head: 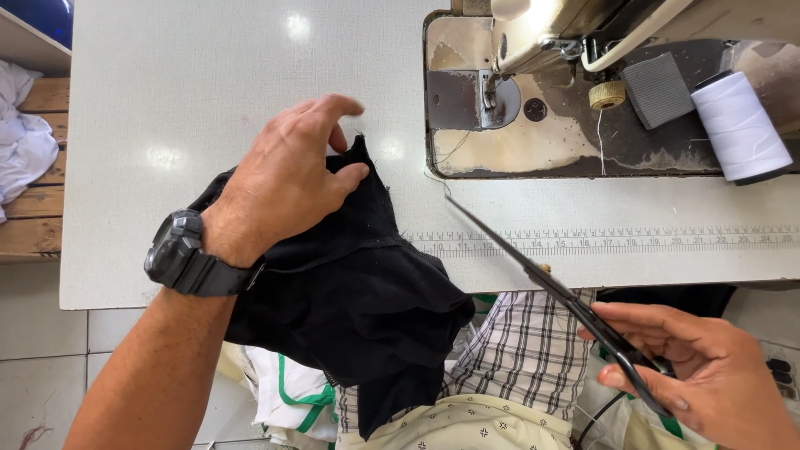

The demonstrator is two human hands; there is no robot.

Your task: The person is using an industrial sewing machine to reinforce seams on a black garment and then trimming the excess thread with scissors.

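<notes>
My left hand (287, 179) rests on a piece of black cloth (358, 292) at the front edge of the white sewing table (208, 92). Its fingers pinch the cloth's upper corner, and a black watch sits on the wrist. The cloth hangs off the table edge over my lap. My right hand (708, 371), low at the right, holds black scissors (550, 283). Their closed blades point up and left toward the sewing machine, with the tip just right of the cloth.
A worn sewing machine (575, 92) stands at the table's back right, with a white thread spool (740, 125) on its bed. A ruler strip (617, 242) runs along the table's front. White cloth (21, 142) lies on a wooden bench at left. More white fabric (283, 392) lies below the table.
</notes>
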